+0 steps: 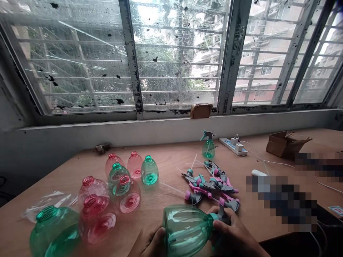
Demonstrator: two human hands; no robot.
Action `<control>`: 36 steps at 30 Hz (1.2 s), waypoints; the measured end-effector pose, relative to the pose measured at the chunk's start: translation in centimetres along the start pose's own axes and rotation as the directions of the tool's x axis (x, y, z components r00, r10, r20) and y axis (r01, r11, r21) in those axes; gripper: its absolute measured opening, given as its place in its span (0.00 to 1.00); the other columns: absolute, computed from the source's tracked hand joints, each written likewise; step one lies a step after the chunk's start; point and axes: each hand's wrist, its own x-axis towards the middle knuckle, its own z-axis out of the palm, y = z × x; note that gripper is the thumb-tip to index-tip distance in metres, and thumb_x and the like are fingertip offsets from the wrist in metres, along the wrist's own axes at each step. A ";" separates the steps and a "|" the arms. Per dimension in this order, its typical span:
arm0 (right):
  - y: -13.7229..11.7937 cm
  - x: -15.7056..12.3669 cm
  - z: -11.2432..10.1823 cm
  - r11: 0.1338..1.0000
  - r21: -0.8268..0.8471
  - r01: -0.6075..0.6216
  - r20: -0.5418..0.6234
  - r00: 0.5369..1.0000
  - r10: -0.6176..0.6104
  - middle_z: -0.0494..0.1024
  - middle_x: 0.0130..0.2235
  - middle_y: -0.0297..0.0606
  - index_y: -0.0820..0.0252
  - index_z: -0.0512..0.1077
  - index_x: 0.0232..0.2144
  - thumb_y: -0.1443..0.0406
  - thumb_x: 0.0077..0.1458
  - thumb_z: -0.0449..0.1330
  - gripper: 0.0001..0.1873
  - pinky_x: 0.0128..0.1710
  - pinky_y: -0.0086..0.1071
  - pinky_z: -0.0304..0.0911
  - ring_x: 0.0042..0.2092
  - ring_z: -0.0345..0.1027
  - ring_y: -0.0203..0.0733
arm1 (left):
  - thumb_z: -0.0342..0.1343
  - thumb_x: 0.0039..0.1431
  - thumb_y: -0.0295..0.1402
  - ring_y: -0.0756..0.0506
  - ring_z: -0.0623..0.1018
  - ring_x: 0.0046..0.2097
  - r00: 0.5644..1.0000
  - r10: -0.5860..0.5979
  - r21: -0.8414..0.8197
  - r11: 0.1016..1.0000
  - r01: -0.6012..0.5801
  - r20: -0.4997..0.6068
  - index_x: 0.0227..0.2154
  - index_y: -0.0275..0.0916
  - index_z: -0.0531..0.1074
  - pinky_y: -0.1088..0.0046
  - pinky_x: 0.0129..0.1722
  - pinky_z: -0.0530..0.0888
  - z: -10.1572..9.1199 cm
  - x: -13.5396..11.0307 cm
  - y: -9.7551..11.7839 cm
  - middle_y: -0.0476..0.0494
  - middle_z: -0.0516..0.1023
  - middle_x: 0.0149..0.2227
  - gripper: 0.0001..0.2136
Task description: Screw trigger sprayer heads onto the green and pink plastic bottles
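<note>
Green translucent bottle (184, 230) lies on its side at the near edge of the desk (166, 171), held between both my hands, base to the left and neck to the right. My left grip (150, 245) is closed against the base end, fingers curled under it (only partly in frame). My right grip (235, 236) is wrapped around the neck, where a spray head (218, 214) with a teal collar and grey trigger sits at the mouth; whether it is fully seated I cannot tell.

Just beyond the right grip lies a pile of loose spray heads (211, 185), pink, teal and grey. To the left stand empty bottles (149, 171), pink and green, open-mouthed and close together. One small spray bottle (208, 147) with its head fitted stands upright farther back, near a white power strip (232, 145). A cardboard box (285, 142) sits at the far right.
</note>
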 end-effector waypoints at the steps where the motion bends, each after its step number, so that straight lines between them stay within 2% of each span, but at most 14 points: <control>1: 0.0 0.0 0.0 1.000 -0.007 0.000 -0.003 1.000 0.000 0.84 0.24 0.39 0.61 0.73 0.34 0.47 0.47 0.77 0.27 0.26 0.33 0.72 0.26 0.80 0.48 | 0.50 0.65 0.58 0.38 0.78 0.42 0.999 0.025 -0.035 0.999 -0.027 -0.041 0.40 0.39 0.80 0.69 0.45 0.73 0.0 0.0 -0.3 0.44 0.82 0.38 0.26; 3: 0.0 0.0 0.0 1.000 -0.015 0.002 -0.013 1.000 -0.002 0.84 0.24 0.39 0.61 0.73 0.35 0.47 0.47 0.77 0.27 0.26 0.34 0.72 0.26 0.80 0.48 | 0.53 0.64 0.57 0.38 0.78 0.47 0.990 0.070 -0.112 0.990 -0.084 -0.121 0.58 0.45 0.71 0.66 0.51 0.72 0.0 -0.1 -1.1 0.42 0.80 0.50 0.28; 6: 0.2 0.0 0.0 1.000 -0.011 0.012 -0.022 1.000 -0.013 0.84 0.24 0.39 0.60 0.72 0.36 0.48 0.47 0.77 0.28 0.26 0.35 0.72 0.26 0.79 0.49 | 0.53 0.66 0.55 0.39 0.78 0.48 0.985 0.088 -0.143 0.984 -0.109 -0.146 0.67 0.50 0.60 0.66 0.53 0.72 0.0 -0.3 -1.5 0.43 0.79 0.54 0.31; 8: 0.3 0.0 -0.1 1.000 0.002 0.014 -0.036 0.999 -0.014 0.84 0.24 0.38 0.60 0.72 0.37 0.48 0.46 0.77 0.29 0.26 0.35 0.72 0.25 0.79 0.49 | 0.52 0.66 0.55 0.38 0.79 0.47 0.992 0.076 -0.105 0.991 -0.086 -0.096 0.63 0.47 0.67 0.66 0.51 0.73 -0.2 -0.4 -1.0 0.43 0.81 0.49 0.28; 11: 0.4 0.0 -0.1 1.000 0.009 0.008 -0.061 0.998 -0.008 0.83 0.23 0.36 0.60 0.72 0.37 0.47 0.45 0.78 0.29 0.25 0.35 0.72 0.25 0.79 0.49 | 0.51 0.66 0.56 0.37 0.79 0.45 0.999 0.042 -0.038 0.998 -0.042 -0.003 0.46 0.41 0.81 0.66 0.49 0.74 -0.3 -0.1 0.1 0.42 0.83 0.41 0.25; 14: 0.2 0.0 0.0 1.000 0.001 0.008 -0.038 0.999 -0.007 0.83 0.22 0.38 0.61 0.73 0.35 0.47 0.45 0.77 0.28 0.25 0.34 0.72 0.25 0.79 0.48 | 0.48 0.69 0.54 0.34 0.77 0.50 0.995 0.095 -0.006 0.995 -0.095 0.036 0.37 0.40 0.83 0.62 0.56 0.70 -0.4 0.2 0.4 0.40 0.83 0.43 0.26; 16: 0.1 0.1 0.0 1.000 -0.005 0.010 -0.015 1.000 -0.010 0.84 0.23 0.39 0.62 0.74 0.33 0.46 0.46 0.77 0.28 0.25 0.33 0.71 0.24 0.78 0.47 | 0.48 0.68 0.56 0.34 0.78 0.49 0.992 0.124 -0.013 0.992 -0.124 0.002 0.44 0.40 0.82 0.61 0.55 0.71 -0.3 0.2 -0.2 0.39 0.83 0.45 0.26; 20: 0.2 0.2 0.0 1.000 -0.002 0.016 -0.019 1.000 -0.016 0.83 0.22 0.37 0.61 0.73 0.33 0.47 0.45 0.77 0.28 0.24 0.33 0.71 0.24 0.78 0.47 | 0.53 0.65 0.56 0.37 0.79 0.50 0.984 0.101 -0.070 0.991 -0.112 -0.147 0.63 0.48 0.66 0.64 0.49 0.74 -0.3 -0.2 -1.2 0.38 0.76 0.58 0.29; 22: 0.3 0.2 0.0 1.000 0.010 0.024 -0.033 0.999 -0.024 0.82 0.22 0.36 0.61 0.73 0.34 0.47 0.45 0.78 0.28 0.24 0.34 0.71 0.23 0.77 0.47 | 0.54 0.66 0.54 0.36 0.77 0.55 0.987 0.098 -0.070 0.992 -0.107 -0.128 0.63 0.51 0.67 0.65 0.51 0.74 -0.4 -0.5 -0.8 0.41 0.74 0.61 0.26; 25: 0.5 0.1 0.0 0.999 0.040 0.031 -0.067 0.997 -0.028 0.82 0.22 0.34 0.59 0.72 0.36 0.48 0.44 0.78 0.29 0.23 0.34 0.71 0.23 0.78 0.48 | 0.53 0.68 0.52 0.36 0.76 0.53 0.998 0.062 -0.054 0.997 -0.062 -0.002 0.53 0.48 0.77 0.65 0.54 0.72 -0.6 -0.5 0.5 0.43 0.80 0.52 0.20; 29: 0.3 0.0 0.2 0.999 0.035 0.007 -0.060 0.998 -0.005 0.82 0.22 0.35 0.60 0.72 0.35 0.48 0.44 0.79 0.28 0.24 0.34 0.71 0.24 0.79 0.49 | 0.50 0.69 0.53 0.33 0.71 0.58 0.995 0.090 0.049 0.995 -0.092 0.036 0.45 0.44 0.82 0.63 0.61 0.65 -0.7 -0.1 1.0 0.41 0.78 0.54 0.22; 32: 0.1 0.0 0.2 1.000 0.029 -0.004 -0.060 0.998 0.006 0.82 0.22 0.35 0.60 0.72 0.35 0.48 0.44 0.78 0.29 0.24 0.34 0.71 0.24 0.78 0.48 | 0.51 0.66 0.56 0.34 0.74 0.55 0.996 0.093 -0.028 0.995 -0.093 0.005 0.49 0.44 0.79 0.62 0.56 0.70 -0.5 0.0 -0.3 0.40 0.78 0.54 0.23; 34: 0.0 0.0 0.2 1.000 0.018 0.004 -0.045 0.999 -0.003 0.82 0.22 0.35 0.60 0.73 0.33 0.47 0.44 0.78 0.28 0.23 0.33 0.71 0.24 0.78 0.47 | 0.54 0.62 0.59 0.36 0.79 0.48 0.994 0.099 -0.113 0.988 -0.104 -0.048 0.59 0.47 0.70 0.62 0.50 0.73 -0.4 0.0 -1.4 0.40 0.76 0.55 0.30; 36: 0.0 0.1 0.2 1.000 0.015 0.006 -0.032 0.999 -0.006 0.82 0.23 0.36 0.61 0.73 0.33 0.47 0.45 0.78 0.28 0.24 0.32 0.71 0.24 0.78 0.47 | 0.53 0.63 0.59 0.39 0.79 0.45 0.990 0.097 -0.108 0.988 -0.108 -0.100 0.64 0.52 0.63 0.63 0.48 0.74 -0.3 -0.1 -2.1 0.40 0.73 0.60 0.31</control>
